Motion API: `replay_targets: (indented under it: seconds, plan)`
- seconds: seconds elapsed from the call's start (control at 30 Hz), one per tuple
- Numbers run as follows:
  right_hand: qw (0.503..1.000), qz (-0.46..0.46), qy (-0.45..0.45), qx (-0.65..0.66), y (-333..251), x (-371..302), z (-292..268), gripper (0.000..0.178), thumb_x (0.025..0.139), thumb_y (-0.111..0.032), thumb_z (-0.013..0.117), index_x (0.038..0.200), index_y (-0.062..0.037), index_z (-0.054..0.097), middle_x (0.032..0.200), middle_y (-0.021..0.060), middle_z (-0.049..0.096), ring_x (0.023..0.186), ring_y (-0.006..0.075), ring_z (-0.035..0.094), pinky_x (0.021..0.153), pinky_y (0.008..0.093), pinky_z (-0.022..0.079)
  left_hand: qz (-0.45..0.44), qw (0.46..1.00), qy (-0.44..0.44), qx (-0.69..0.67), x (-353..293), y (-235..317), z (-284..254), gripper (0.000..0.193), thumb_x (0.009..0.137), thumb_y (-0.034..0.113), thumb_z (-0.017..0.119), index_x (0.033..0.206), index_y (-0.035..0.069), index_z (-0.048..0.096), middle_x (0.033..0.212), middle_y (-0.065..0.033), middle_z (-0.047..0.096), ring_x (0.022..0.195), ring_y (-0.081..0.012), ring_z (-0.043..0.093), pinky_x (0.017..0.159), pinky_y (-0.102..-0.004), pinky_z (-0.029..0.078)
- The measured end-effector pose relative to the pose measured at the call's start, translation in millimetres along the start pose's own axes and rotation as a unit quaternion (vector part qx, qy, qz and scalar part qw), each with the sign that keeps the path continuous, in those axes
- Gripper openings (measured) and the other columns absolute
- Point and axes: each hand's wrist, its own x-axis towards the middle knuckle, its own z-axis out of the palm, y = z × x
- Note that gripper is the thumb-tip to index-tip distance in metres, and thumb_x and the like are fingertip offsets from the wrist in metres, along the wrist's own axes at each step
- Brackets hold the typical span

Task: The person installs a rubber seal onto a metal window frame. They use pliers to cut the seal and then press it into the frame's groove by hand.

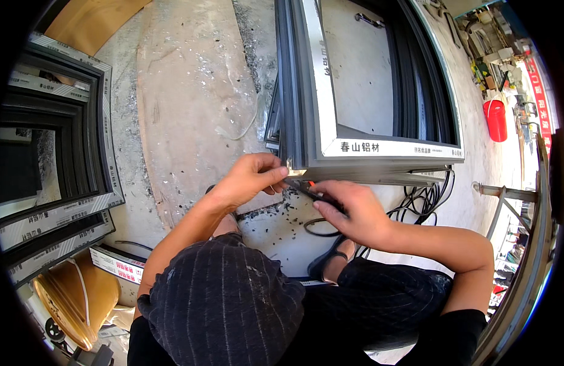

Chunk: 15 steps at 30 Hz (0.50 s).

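A dark window frame (298, 91) with white protective film stands in front of me, its near left corner by my hands. My left hand (257, 177) is closed, thumb and fingers pinched at that corner beside a small brass-coloured piece (289, 163); whatever they pinch is too small to make out. In my right hand (358, 210), the fingers wrap round a slim dark tool (307, 190) with an orange-red bit near its front end. The tool points left, its tip close to my left fingertips and just below the frame's lower edge. My palm hides its handle.
Black cord or strip (419, 204) lies coiled right of my feet. Small black scraps (276, 219) litter the floor. More filmed frames (105, 122) stack at the left, above a wooden stool (74, 299). A red bucket (495, 121) and metal rack (507, 194) stand at right.
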Motion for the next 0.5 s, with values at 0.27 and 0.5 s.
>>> replay_targets:
  seconds: [0.27,0.5]
  plan:
    - [0.934,-0.185,0.045,-0.302,19,8,-11,0.032,0.077,-0.014,0.06,0.109,-0.0116,0.061,0.071,0.0037,0.055,0.062,0.0215,0.062,0.052,0.0343,0.05,-0.017,0.998,-0.048,-0.043,-7,4,-4,0.031,0.094,0.028,0.065,0.103,-0.002,0.065,0.09,-0.0075,0.069,0.081,-0.013,0.063,0.076,-0.027,0.052]
    - [0.919,-0.204,0.029,-0.337,28,14,-8,0.031,0.077,-0.016,0.06,0.107,-0.011,0.063,0.07,0.0046,0.056,0.059,0.0208,0.061,0.05,0.0331,0.049,-0.041,0.998,-0.028,-0.043,-2,3,10,0.029,0.089,0.026,0.072,0.102,0.001,0.066,0.086,-0.0036,0.067,0.076,-0.0108,0.061,0.071,-0.0252,0.05]
